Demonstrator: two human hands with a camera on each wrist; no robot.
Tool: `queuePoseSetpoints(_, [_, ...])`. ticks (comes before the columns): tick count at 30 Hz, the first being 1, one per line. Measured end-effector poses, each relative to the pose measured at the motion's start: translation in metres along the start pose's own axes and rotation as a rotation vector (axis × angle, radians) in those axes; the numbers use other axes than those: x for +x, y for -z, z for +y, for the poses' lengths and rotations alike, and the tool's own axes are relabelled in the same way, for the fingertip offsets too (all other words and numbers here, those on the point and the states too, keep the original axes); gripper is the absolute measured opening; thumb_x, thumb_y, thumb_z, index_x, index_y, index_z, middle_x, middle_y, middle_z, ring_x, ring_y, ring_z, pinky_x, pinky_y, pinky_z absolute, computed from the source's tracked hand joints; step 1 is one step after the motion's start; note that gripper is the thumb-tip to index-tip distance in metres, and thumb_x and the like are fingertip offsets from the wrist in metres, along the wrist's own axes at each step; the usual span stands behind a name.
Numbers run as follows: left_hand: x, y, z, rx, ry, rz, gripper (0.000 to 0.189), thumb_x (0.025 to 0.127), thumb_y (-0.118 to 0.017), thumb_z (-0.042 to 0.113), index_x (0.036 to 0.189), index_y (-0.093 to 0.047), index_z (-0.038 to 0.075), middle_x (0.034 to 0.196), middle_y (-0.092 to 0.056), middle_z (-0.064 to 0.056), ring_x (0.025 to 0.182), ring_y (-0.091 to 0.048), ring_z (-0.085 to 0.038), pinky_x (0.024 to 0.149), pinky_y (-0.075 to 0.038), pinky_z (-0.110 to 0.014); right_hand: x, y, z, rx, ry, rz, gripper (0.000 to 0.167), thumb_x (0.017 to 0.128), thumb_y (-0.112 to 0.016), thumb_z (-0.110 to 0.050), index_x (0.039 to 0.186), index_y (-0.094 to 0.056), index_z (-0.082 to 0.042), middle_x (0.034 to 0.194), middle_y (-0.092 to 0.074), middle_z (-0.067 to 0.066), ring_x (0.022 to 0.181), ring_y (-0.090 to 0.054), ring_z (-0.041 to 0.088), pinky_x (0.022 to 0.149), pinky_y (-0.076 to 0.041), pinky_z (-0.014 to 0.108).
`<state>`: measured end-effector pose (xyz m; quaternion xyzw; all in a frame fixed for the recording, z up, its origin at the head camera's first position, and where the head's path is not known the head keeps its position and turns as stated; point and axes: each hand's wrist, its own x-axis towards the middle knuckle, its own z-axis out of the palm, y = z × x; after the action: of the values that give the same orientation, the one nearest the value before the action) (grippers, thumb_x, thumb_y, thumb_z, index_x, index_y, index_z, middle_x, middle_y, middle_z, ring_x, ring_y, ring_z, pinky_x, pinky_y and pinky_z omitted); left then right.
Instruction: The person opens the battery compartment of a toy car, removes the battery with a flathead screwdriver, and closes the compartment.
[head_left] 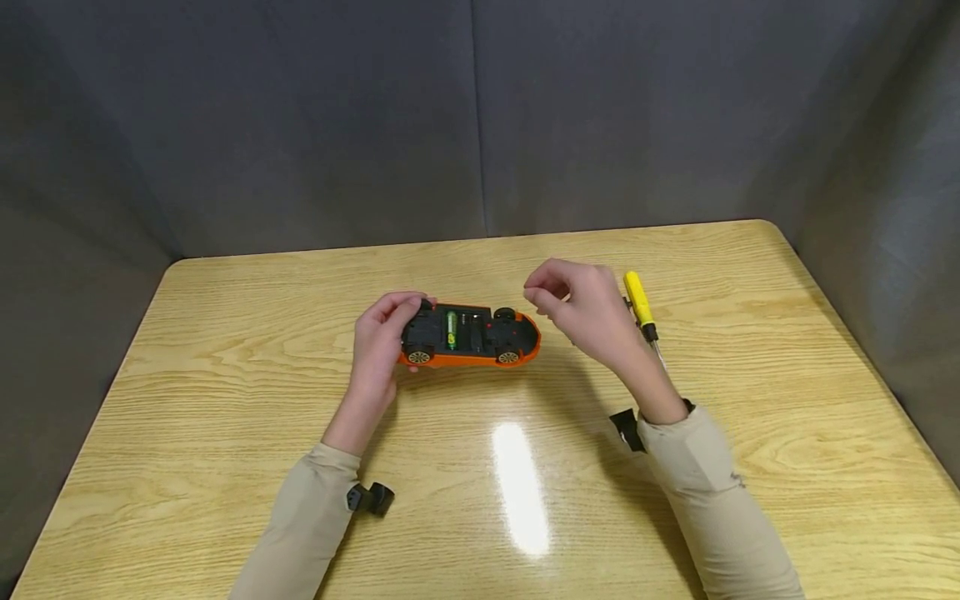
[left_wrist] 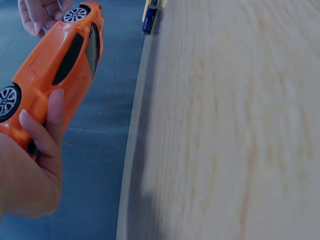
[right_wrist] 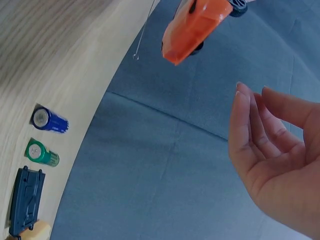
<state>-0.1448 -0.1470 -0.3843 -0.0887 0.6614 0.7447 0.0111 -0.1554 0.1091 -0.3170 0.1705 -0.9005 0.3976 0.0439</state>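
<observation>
Over a pale wood-grain tabletop, your left hand grips an orange-and-black toy car, underside up; your right hand, loosely bent and holding nothing, hovers near its other end.

Wooden table, dark grey partition

No word, number or brand can be read for certain. Pale print on the blue battery is too small and blurred to make out. The loose green battery bears lighter marks, equally illegible. A yellowish patch shows on the fitted green battery in the orange toy car, its lettering indistinct.
</observation>
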Motion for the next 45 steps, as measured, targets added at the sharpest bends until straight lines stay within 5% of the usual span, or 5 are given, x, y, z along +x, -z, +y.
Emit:
queuePoseSetpoints(19, [-0.002, 0.001, 0.000, -0.012, -0.006, 0.007, 0.025, 0.104, -0.062, 0.021, 0.116, -0.071, 0.001, 0.112, -0.072, -0.004, 0.081, -0.066, -0.020, 0.038, -0.045, -0.023, 0.006, -0.032, -0.011, 0.034, 0.052, -0.153, 0.006, 0.097, -0.071, -0.007, 0.100, -0.076, -0.005, 0.086, -0.074, 0.004, 0.072, -0.065, 0.016, 0.061, -0.053, 0.033])
queuePoseSetpoints(30, [-0.001, 0.001, 0.002, -0.017, -0.009, 0.003, 0.026, 0.104, -0.062, 0.022, 0.117, -0.071, 0.002, 0.114, -0.073, -0.007, 0.080, -0.065, -0.019, 0.039, -0.044, -0.022, 0.026, -0.049, -0.024, 0.008, 0.080, -0.276, 0.013, 0.099, -0.068, -0.005, 0.108, -0.076, 0.001, 0.099, -0.075, 0.011, 0.083, -0.069, 0.021, 0.076, -0.058, 0.037])
queuePoseSetpoints(36, [0.000, 0.000, 0.004, -0.021, -0.020, 0.015, 0.024, 0.103, -0.064, 0.021, 0.115, -0.072, 0.003, 0.111, -0.072, -0.005, 0.085, -0.065, -0.020, 0.038, -0.043, -0.023, 0.033, -0.063, -0.029, -0.070, 0.133, -0.260, 0.019, 0.100, -0.058, 0.003, 0.105, -0.077, 0.003, 0.103, -0.075, 0.016, 0.077, -0.063, 0.024, 0.076, -0.057, 0.038])
queuePoseSetpoints(45, [0.001, 0.001, 0.003, 0.009, 0.016, 0.015, 0.025, 0.104, -0.062, 0.022, 0.118, -0.072, 0.004, 0.113, -0.073, -0.006, 0.080, -0.064, -0.020, 0.038, -0.044, -0.023, 0.040, -0.071, -0.028, -0.091, 0.083, -0.272, 0.022, 0.098, -0.054, 0.002, 0.099, -0.076, 0.001, 0.096, -0.075, 0.014, 0.069, -0.059, 0.021, 0.070, -0.054, 0.034])
